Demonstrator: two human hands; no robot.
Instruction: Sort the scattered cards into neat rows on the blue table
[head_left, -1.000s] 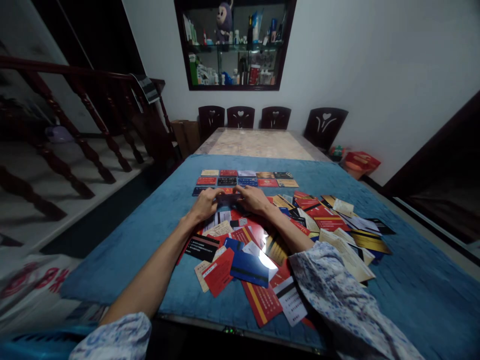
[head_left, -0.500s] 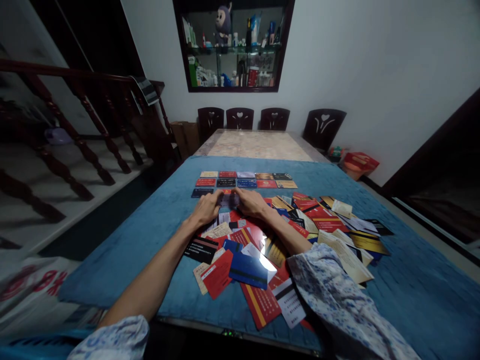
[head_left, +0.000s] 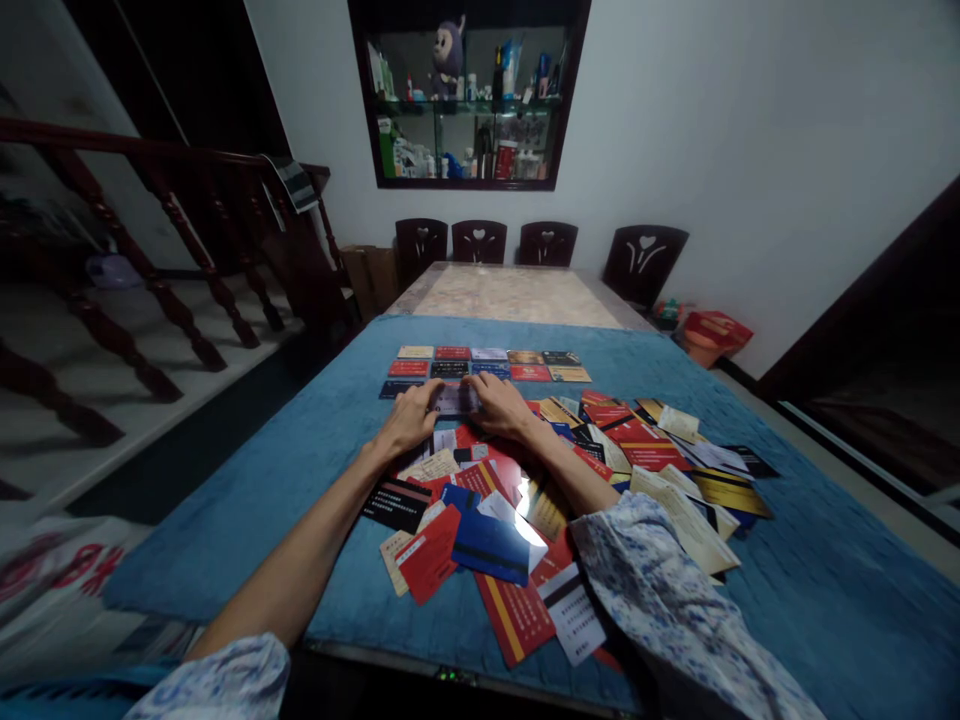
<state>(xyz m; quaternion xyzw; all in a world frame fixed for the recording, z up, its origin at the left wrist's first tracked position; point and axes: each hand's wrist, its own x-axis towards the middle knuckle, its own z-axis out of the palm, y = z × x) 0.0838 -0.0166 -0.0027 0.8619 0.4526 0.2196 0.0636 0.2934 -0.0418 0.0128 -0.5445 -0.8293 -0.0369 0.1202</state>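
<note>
Between my two hands is a pale lilac-grey card [head_left: 455, 398], beside a dark blue card [head_left: 400, 389] and just below the laid-out rows. At its left end my left hand [head_left: 409, 415] pinches the edge with curled fingers. My right hand [head_left: 501, 402] grips the other end, its fingers bent and partly hiding the card. Beyond them, two neat rows of bank cards hold a red card [head_left: 452, 353], a black card [head_left: 450, 370] and several more. Under my wrists spreads a loose pile of cards, with a blue card [head_left: 491, 540] and a red card [head_left: 427, 555] on top.
A blue cloth [head_left: 247, 480] covers the near part of the table; bare stone tabletop [head_left: 510, 290] shows behind it. More mixed cards [head_left: 652, 440] are heaped at the right. Dark chairs [head_left: 478, 243] stand at the far end, and a wooden railing [head_left: 150, 270] runs along the left.
Both hands stay at nearly the same spot. The lilac-grey card now shows more fully between them, where a strip of red was visible before. The view has shifted slightly.
</note>
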